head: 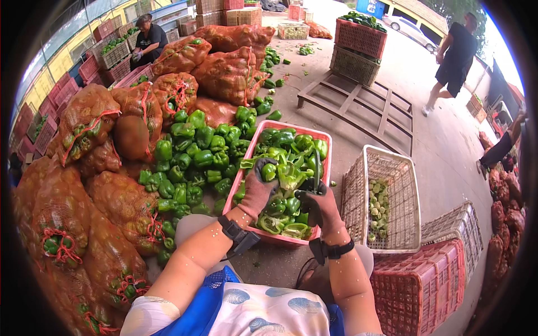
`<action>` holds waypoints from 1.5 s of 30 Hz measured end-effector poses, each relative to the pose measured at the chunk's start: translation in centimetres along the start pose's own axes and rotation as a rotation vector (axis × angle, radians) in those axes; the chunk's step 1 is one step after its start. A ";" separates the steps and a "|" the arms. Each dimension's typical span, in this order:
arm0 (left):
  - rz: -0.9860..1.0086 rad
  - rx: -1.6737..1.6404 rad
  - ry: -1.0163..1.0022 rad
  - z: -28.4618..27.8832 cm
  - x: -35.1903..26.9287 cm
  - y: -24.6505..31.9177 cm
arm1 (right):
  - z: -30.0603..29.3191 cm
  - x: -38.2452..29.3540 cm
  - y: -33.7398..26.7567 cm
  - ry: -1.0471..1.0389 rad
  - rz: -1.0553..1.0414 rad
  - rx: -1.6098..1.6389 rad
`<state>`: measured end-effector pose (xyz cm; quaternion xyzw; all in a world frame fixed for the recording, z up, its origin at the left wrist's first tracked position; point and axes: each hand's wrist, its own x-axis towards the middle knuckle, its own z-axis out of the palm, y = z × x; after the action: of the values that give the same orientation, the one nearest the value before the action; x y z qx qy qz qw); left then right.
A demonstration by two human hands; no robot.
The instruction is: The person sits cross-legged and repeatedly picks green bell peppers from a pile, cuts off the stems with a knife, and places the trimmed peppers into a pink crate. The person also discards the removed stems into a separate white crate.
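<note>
My left hand (260,187), in a dark-palmed work glove, grips a green bell pepper (269,171) above a pink plastic crate (327,140). My right hand (321,206), gloved alike, is closed on a narrow, dark, blade-like tool (317,166) that points away from me; it looks like a knife. Split and opened green peppers (292,174) fill the crate under both hands. Left of the crate, whole green bell peppers (204,158) lie heaped on the ground. To the right, a whitish plastic crate (393,201) holds pale green pepper cores (378,206).
Stuffed orange mesh sacks (115,206) crowd the left side. A red crate (420,281) lies at lower right. Ahead, a metal frame pallet (357,105) carries stacked crates (360,40) of peppers. One person (149,40) sits at back left; another (457,54) walks at right.
</note>
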<state>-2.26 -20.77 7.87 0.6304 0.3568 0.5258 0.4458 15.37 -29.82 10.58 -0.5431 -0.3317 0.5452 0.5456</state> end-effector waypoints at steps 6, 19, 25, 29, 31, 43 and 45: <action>0.564 0.496 -0.073 1.0 -1.7 3.1 | 2.0 -1.2 2.0 -0.036 0.141 0.720; 0.326 0.190 -0.535 -1.9 0.4 2.5 | 1.4 -1.8 1.2 -0.150 -0.026 0.467; -0.181 -0.209 -0.942 -2.4 0.7 1.8 | 0.9 -2.9 1.6 -0.301 0.055 0.273; -0.087 -0.050 -0.892 -2.6 -1.5 0.9 | 0.8 -3.1 1.9 -0.312 0.045 0.068; -0.052 0.006 -0.875 -2.9 -2.2 0.8 | 1.0 -3.4 1.4 -0.310 -0.078 -0.122; -0.214 -0.185 -0.867 -2.9 -2.4 2.3 | -1.2 -2.6 0.4 -0.481 0.180 0.279; -0.184 -0.159 -0.892 -3.0 -2.3 2.6 | -1.9 -2.3 0.9 -0.529 0.159 0.268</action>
<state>-5.67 -23.21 9.65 0.7246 0.1430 0.1874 0.6476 16.55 -32.64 9.90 -0.3298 -0.3440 0.7477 0.4625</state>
